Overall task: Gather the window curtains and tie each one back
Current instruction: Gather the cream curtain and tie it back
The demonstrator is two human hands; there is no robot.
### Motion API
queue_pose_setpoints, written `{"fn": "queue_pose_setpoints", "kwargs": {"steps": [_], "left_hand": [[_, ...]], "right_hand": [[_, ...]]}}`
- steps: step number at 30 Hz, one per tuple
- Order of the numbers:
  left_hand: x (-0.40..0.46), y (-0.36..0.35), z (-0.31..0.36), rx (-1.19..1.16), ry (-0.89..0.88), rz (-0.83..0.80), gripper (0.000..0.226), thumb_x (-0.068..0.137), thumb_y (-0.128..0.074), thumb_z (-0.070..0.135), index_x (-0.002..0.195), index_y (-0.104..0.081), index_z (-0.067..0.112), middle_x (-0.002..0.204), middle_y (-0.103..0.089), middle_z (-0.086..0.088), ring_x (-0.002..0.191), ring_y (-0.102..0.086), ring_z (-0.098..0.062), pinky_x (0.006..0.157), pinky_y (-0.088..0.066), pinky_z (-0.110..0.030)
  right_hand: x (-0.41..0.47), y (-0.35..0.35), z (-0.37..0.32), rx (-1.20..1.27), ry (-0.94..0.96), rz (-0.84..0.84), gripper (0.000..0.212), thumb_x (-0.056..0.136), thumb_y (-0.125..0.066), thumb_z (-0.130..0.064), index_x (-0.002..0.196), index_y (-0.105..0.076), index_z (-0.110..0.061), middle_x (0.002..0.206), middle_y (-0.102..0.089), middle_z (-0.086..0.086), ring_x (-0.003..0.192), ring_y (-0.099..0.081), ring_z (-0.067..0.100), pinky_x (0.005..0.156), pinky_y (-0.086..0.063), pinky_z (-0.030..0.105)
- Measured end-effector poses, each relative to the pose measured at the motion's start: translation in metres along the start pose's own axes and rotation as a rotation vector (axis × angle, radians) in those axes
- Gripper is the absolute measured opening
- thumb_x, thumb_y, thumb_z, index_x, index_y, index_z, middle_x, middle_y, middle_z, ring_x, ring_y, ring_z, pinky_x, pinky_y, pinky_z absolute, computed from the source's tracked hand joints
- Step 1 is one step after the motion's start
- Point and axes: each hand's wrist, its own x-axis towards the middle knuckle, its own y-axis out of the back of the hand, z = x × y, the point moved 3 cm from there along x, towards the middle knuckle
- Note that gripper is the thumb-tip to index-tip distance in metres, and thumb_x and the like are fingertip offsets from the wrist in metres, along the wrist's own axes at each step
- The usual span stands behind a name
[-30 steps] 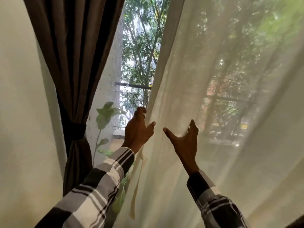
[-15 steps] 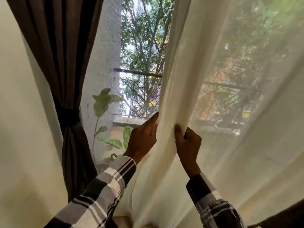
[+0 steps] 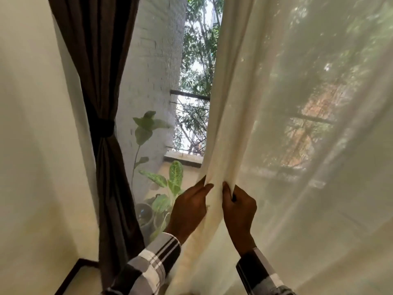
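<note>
A sheer cream curtain (image 3: 297, 124) hangs over the right part of the window, its left edge bunched into folds. My left hand (image 3: 189, 207) grips that bunched edge from the left. My right hand (image 3: 239, 207) pinches the same folds from the right, close beside the left hand. At the left hangs a dark brown curtain (image 3: 100, 60), gathered and bound at mid height by a dark tie-back (image 3: 103, 127).
Between the two curtains the window shows a white brick wall (image 3: 148, 81), a railing and trees. Potted green plants (image 3: 170, 182) stand on the balcony behind the glass. A cream wall (image 3: 32, 145) fills the left, with dark skirting at the floor (image 3: 72, 275).
Both hands have gone from open and reaching to closed on the sheer curtain's edge, then slid lower. The fabric is more bunched and the view has tilted down.
</note>
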Motion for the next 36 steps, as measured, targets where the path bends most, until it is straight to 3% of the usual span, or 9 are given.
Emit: {"fn": "queue_pose_setpoints", "kwargs": {"steps": [4,9,15,18,21,24,27,30,36], "left_hand": [[-0.008,0.007,0.021,-0.142,0.078,0.031,0.03,0.091,-0.054,0.017,0.118,-0.069,0.015,0.122,-0.067,-0.007,0.1,-0.068,-0.016,0.083,-0.056,-0.026],[-0.007,0.011,0.052,-0.132,0.201,0.051,0.04,0.09,-0.058,0.05,0.108,-0.072,0.017,0.107,-0.072,0.0,0.091,-0.067,-0.009,0.079,-0.055,-0.021],[-0.01,0.007,0.046,-0.026,0.319,0.055,0.012,0.088,-0.066,0.019,0.094,-0.072,0.011,0.091,-0.073,-0.005,0.072,-0.069,-0.024,0.063,-0.058,-0.033],[-0.011,0.013,0.041,-0.014,0.308,0.074,0.011,0.086,-0.068,0.01,0.096,-0.072,0.011,0.089,-0.072,-0.005,0.07,-0.068,-0.025,0.062,-0.055,-0.028],[-0.015,0.018,0.038,-0.026,0.32,0.112,0.012,0.088,-0.067,0.008,0.097,-0.073,0.01,0.089,-0.072,-0.005,0.069,-0.068,-0.022,0.065,-0.049,-0.021],[-0.018,0.022,0.033,-0.055,0.276,0.146,0.025,0.088,-0.066,0.005,0.113,-0.068,0.011,0.091,-0.072,-0.007,0.071,-0.069,-0.025,0.065,-0.052,-0.026],[-0.019,0.026,0.038,-0.09,0.231,0.139,0.072,0.09,-0.064,0.006,0.147,-0.03,0.036,0.104,-0.071,-0.009,0.076,-0.068,-0.021,0.07,-0.053,-0.027],[-0.017,0.027,0.041,-0.084,0.177,0.087,0.097,0.093,-0.059,0.006,0.146,0.006,0.053,0.12,-0.067,-0.01,0.073,-0.067,-0.02,0.067,-0.055,-0.029],[-0.017,0.021,0.031,0.021,0.077,0.011,0.097,0.089,-0.06,0.0,0.151,0.0,0.044,0.096,-0.067,-0.01,0.058,-0.059,-0.015,0.053,-0.057,-0.031]], "right_hand": [[-0.024,0.0,0.004,-0.024,0.009,-0.074,0.041,0.093,-0.067,-0.018,0.06,-0.045,-0.03,0.043,-0.034,-0.015,0.046,-0.045,0.0,0.047,-0.029,0.006],[-0.051,0.008,0.001,-0.109,0.202,-0.174,0.019,0.084,-0.063,-0.015,0.065,-0.066,-0.013,0.052,-0.063,-0.001,0.05,-0.054,0.014,0.05,-0.026,-0.005],[-0.062,0.028,0.018,-0.051,0.317,-0.456,0.019,0.085,-0.066,-0.036,0.087,-0.073,-0.019,0.075,-0.073,-0.007,0.062,-0.065,0.007,0.06,-0.04,0.011],[-0.035,0.058,0.025,-0.057,0.257,-0.102,0.036,0.085,-0.074,-0.036,0.111,-0.072,-0.012,0.103,-0.073,-0.003,0.09,-0.067,0.005,0.08,-0.052,0.016],[-0.001,0.09,0.026,-0.16,0.047,0.304,0.06,0.084,-0.077,-0.035,0.132,-0.056,-0.005,0.128,-0.059,0.01,0.12,-0.056,0.02,0.099,-0.045,0.022],[0.024,0.1,0.03,-0.039,-0.19,0.404,0.082,0.077,-0.079,-0.044,0.144,-0.041,-0.016,0.139,-0.047,0.007,0.129,-0.046,0.02,0.096,-0.04,0.023],[0.036,0.079,0.032,0.141,-0.292,0.23,0.074,0.075,-0.081,-0.044,0.137,-0.049,-0.019,0.126,-0.059,-0.001,0.109,-0.06,0.018,0.086,-0.053,0.028],[0.034,0.052,0.014,0.051,-0.114,0.099,0.036,0.083,-0.077,-0.029,0.112,-0.065,-0.013,0.095,-0.065,-0.009,0.078,-0.067,0.015,0.064,-0.049,0.013],[0.029,0.036,0.016,0.087,-0.066,0.143,0.007,0.089,-0.068,-0.018,0.086,-0.062,-0.016,0.083,-0.061,-0.006,0.073,-0.062,0.01,0.063,-0.058,0.029]]}}
